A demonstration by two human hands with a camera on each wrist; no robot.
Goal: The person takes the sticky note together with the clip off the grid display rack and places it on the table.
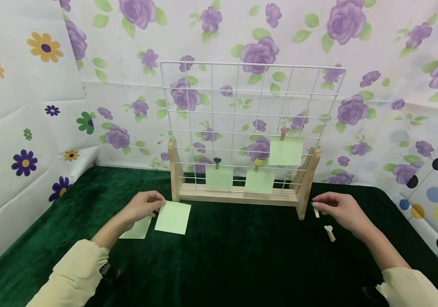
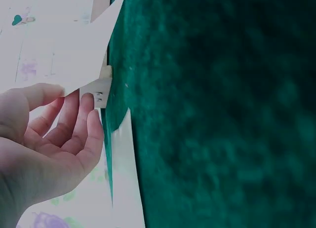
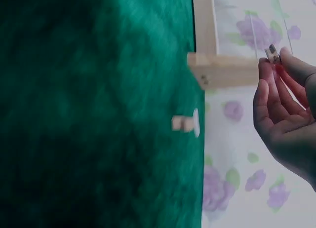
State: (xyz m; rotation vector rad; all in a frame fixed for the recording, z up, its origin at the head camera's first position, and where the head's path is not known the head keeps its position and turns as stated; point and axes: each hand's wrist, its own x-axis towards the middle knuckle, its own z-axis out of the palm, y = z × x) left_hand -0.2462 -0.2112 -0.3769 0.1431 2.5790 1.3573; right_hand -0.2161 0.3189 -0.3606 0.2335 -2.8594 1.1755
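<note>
My left hand [image 1: 140,209] pinches a pale green square of paper [image 1: 172,218] by its upper left corner, thumb on top in the left wrist view. Partly hidden below that hand, a second green sheet [image 1: 137,230] lies on the cloth. Between thumb and fingertips, my right hand [image 1: 345,211] holds a small wooden clothespin [image 3: 272,55], beside the right foot of the rack. Another clothespin, with a white heart [image 1: 329,233], lies on the cloth just below. Three green sheets hang on the rack's white wire grid under pegs with a green heart [image 1: 217,160], yellow heart [image 1: 258,162] and pink heart [image 1: 284,130].
The grid stands upright in a wooden frame [image 1: 238,196] at the back of the table. Dark green velvety cloth [image 1: 219,256] covers the tabletop. Floral sheeting [image 1: 126,98] hangs close behind the rack and along both sides.
</note>
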